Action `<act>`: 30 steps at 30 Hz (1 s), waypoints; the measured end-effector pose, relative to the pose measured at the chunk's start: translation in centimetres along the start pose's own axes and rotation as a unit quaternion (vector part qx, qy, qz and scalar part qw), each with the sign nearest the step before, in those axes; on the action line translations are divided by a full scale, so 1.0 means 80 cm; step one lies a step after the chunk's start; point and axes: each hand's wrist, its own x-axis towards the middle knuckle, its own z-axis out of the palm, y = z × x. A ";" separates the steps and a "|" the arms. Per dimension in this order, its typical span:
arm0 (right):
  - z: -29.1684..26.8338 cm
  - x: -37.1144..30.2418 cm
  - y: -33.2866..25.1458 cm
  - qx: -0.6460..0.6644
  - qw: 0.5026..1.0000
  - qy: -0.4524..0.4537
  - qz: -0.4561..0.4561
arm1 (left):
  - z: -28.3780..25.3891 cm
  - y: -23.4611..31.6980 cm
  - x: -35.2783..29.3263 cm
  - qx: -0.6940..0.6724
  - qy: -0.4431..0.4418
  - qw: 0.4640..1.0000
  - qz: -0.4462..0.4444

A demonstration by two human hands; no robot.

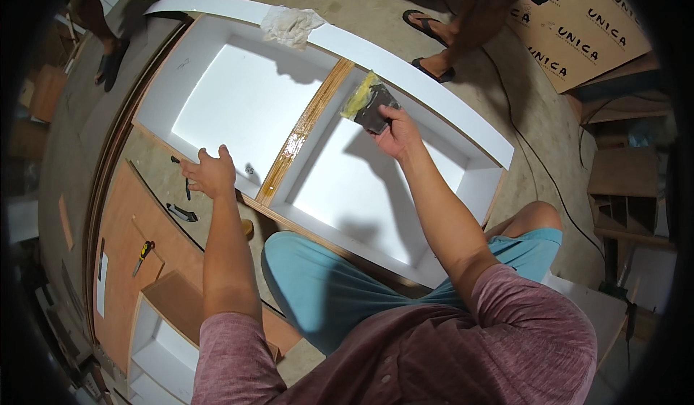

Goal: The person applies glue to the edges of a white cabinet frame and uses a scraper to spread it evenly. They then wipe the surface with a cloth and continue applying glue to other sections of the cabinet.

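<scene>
While the right hand (396, 132) is gripping the dark spreader (374, 110), its fingers are wrapping the near end, thumb on top, probably so the yellow-smeared end is facing away from skin. Spreader is hanging over the right bay (336, 177) of the white cabinet (246, 91), just beside the divider's far end; contact with the work is not showing clearly. Divider edge (307, 130) is showing a glossy amber coat, so that grip is likely suiting strokes along it. Left hand (210, 174) is holding nothing visible: fingers are spreading open over the cabinet's near left edge, touch unclear, maybe balancing the reach. Cabinet is lying with bays facing up, presumably putting the divider edge on top for coating. Crumpled cloth (290, 27) is resting on the curved white far edge (405, 54), likely for wiping. Utility knife (181, 212) is lying off the near left side, clear of the wet coat
</scene>
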 end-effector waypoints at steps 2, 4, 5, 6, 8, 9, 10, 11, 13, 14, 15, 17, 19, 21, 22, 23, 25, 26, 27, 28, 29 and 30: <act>-0.008 0.012 -0.004 -0.012 0.999 -0.014 -0.039 | 0.002 0.002 0.000 -0.003 0.000 1.000 0.004; -0.014 0.026 -0.007 -0.100 0.990 0.026 -0.092 | 0.001 0.001 -0.001 -0.009 0.000 1.000 0.006; -0.016 0.033 -0.010 -0.144 0.981 0.046 -0.119 | 0.000 0.002 -0.001 -0.013 0.000 1.000 0.007; -0.018 0.041 -0.013 -0.181 0.972 0.057 -0.138 | -0.002 0.002 -0.002 -0.017 0.000 1.000 0.007; -0.018 0.056 -0.019 -0.255 0.948 0.078 -0.175 | -0.003 0.001 -0.002 -0.021 0.000 1.000 0.002; -0.017 0.063 -0.022 -0.260 0.944 0.075 -0.189 | -0.003 0.001 -0.002 -0.023 0.000 1.000 0.000; -0.018 0.072 -0.025 -0.265 0.940 0.072 -0.203 | -0.003 0.002 -0.002 -0.024 -0.001 1.000 -0.001; -0.020 0.080 -0.029 -0.271 0.935 0.069 -0.218 | -0.003 0.004 -0.003 -0.025 -0.003 1.000 -0.001; -0.019 0.091 -0.035 -0.314 0.914 0.085 -0.243 | -0.003 0.004 -0.003 -0.024 -0.004 1.000 -0.001; -0.016 0.095 -0.037 -0.330 0.907 0.090 -0.247 | -0.003 0.002 -0.002 -0.022 -0.004 1.000 -0.001; -0.013 0.099 -0.039 -0.346 0.899 0.096 -0.251 | -0.004 0.001 -0.002 -0.021 -0.005 1.000 0.000; -0.009 0.105 -0.041 -0.362 0.891 0.108 -0.251 | -0.003 0.000 -0.003 -0.023 -0.005 1.000 0.000; -0.007 0.112 -0.043 -0.383 0.880 0.117 -0.255 | -0.003 0.000 -0.003 -0.022 -0.005 1.000 0.001; -0.008 0.120 -0.046 -0.410 0.865 0.122 -0.262 | -0.004 0.001 -0.003 -0.018 -0.006 1.000 0.002; -0.008 0.124 -0.046 -0.411 0.863 0.122 -0.268 | -0.004 0.000 -0.002 -0.020 -0.004 1.000 0.002; -0.007 0.128 -0.047 -0.412 0.861 0.122 -0.273 | -0.002 0.000 -0.002 -0.022 -0.001 1.000 0.002; -0.009 0.137 -0.050 -0.423 0.853 0.117 -0.284 | 0.000 0.001 -0.001 -0.026 0.002 1.000 0.003; -0.012 0.142 -0.053 -0.433 0.846 0.113 -0.289 | 0.001 0.002 -0.001 -0.028 0.002 1.000 0.004; -0.015 0.146 -0.055 -0.443 0.840 0.109 -0.294 | 0.002 0.003 -0.002 -0.029 0.003 1.000 0.006; -0.010 0.145 -0.053 -0.446 0.839 0.110 -0.293 | 0.002 0.001 -0.001 -0.029 0.004 1.000 0.005; -0.005 0.145 -0.052 -0.448 0.838 0.110 -0.291 | 0.002 -0.001 0.000 -0.029 0.005 1.000 0.003; -0.001 0.143 -0.051 -0.451 0.837 0.111 -0.290 | 0.002 -0.002 0.000 -0.028 0.006 1.000 0.002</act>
